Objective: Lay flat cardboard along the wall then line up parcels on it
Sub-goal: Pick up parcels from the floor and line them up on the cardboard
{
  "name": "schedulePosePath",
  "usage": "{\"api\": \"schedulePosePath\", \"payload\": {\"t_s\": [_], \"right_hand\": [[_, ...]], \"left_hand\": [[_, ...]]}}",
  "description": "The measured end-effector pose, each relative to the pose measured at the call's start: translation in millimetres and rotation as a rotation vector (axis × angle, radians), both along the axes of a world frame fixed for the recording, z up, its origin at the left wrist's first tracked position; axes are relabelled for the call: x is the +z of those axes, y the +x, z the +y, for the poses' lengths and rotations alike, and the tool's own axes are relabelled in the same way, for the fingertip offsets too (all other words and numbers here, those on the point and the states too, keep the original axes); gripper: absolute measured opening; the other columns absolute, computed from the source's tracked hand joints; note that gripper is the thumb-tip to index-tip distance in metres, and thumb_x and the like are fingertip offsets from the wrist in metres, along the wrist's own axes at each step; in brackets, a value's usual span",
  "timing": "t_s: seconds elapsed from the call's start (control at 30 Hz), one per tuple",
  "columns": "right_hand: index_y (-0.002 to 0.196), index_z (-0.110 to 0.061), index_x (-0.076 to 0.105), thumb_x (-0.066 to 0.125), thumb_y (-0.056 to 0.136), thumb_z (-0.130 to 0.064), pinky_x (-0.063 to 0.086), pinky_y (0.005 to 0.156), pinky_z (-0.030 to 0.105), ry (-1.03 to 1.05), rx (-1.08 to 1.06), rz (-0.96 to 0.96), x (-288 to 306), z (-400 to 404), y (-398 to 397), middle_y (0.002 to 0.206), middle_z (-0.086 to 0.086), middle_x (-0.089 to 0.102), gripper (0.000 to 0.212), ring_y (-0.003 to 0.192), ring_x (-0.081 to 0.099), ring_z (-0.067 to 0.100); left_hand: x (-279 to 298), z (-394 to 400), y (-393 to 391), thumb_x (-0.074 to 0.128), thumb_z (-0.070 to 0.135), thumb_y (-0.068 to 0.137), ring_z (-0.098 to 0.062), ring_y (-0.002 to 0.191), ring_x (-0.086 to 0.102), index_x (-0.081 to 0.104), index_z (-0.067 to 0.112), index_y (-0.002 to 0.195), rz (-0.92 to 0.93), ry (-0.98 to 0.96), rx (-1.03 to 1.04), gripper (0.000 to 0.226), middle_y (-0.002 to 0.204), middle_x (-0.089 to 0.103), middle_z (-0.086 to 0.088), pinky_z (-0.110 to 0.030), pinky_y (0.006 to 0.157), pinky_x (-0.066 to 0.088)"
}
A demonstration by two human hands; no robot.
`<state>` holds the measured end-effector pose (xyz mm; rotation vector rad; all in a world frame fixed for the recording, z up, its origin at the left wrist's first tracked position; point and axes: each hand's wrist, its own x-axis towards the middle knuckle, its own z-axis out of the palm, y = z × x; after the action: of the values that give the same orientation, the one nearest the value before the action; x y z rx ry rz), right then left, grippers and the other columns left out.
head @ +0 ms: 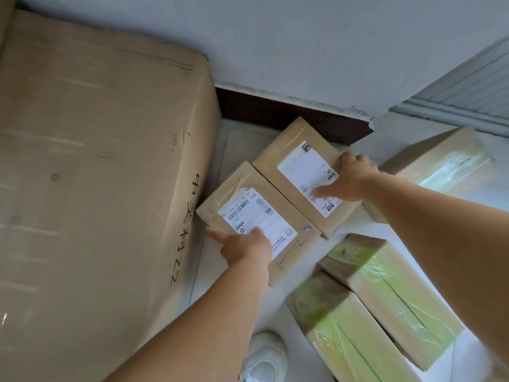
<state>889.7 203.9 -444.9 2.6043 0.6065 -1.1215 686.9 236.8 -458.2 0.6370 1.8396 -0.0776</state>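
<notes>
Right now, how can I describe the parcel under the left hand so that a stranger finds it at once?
Start at the very large carton on the left, with black characters down its side. Touching its lower edge lies a flat brown parcel, the left hand on it. Unlike its twin nearer the wall, it has a small blue sticker by its label.

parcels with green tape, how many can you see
3. One parcel lies at the right, beyond the right hand; two more sit side by side at the lower right, one farther, one nearer. Others may lie out of frame.

pale floor [248,307], labelled parcels [259,219], green-taped boxes [385,296]
</notes>
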Motion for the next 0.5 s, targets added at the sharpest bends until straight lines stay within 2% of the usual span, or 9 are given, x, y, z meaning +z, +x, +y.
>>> {"api": "schedulePosePath", "payload": {"t_s": [0.13, 0.23, 0.3, 0.5], "right_hand": [[0.14, -0.005, 0.031, 0.08, 0.063, -0.057, 0.042, 0.103, 0.04, 0.056, -0.309, 0.085, 0.3, -41.1, -14.7, 0.138, 0.014, 0.041, 0.105, 0.124, 0.047, 0.03], [0.133, -0.008, 0.035, 0.082, 0.067, -0.048, 0.048, 0.091, 0.038, 0.22, -0.491, 0.12, -0.3, -64.8, -25.4, 0.119, 0.003, 0.054, 0.091, 0.108, 0.055, 0.024], [0.132, -0.013, 0.035, 0.082, 0.07, -0.043, 0.05, 0.09, 0.04, 0.305, -0.58, 0.159, 3.6, -73.5, -30.2, 0.114, 0.0, 0.058, 0.083, 0.103, 0.059, 0.022], [0.118, -0.019, 0.043, 0.084, 0.07, -0.031, 0.054, 0.077, 0.038, 0.523, -0.776, 0.159, 47.0, -89.0, -34.3, 0.102, -0.003, 0.062, 0.065, 0.091, 0.063, 0.019]], "left_hand": [[1.4, 6.5, -4.5, 0.063, 0.017, 0.088, -0.024, 0.102, 0.06, -0.003, 0.037, 0.15, -0.052, 0.073, -0.117, 0.093, 0.121, 0.056, 0.005, -0.041, 0.093, 0.05], [2.1, 10.5, -4.8, 0.067, 0.018, 0.083, -0.024, 0.095, 0.065, 0.023, 0.028, 0.146, -0.038, 0.115, -0.139, 0.077, 0.116, 0.065, 0.002, -0.042, 0.086, 0.055], [5.9, 11.6, -5.1, 0.07, 0.02, 0.082, -0.022, 0.09, 0.066, 0.034, 0.025, 0.139, -0.036, 0.141, -0.128, 0.068, 0.111, 0.067, 0.004, -0.042, 0.085, 0.056], [49.9, 4.9, -2.1, 0.069, 0.026, 0.082, -0.02, 0.091, 0.066, 0.032, 0.026, 0.142, -0.087, 0.206, -0.197, 0.07, 0.108, 0.068, 0.007, -0.041, 0.087, 0.054]]}}
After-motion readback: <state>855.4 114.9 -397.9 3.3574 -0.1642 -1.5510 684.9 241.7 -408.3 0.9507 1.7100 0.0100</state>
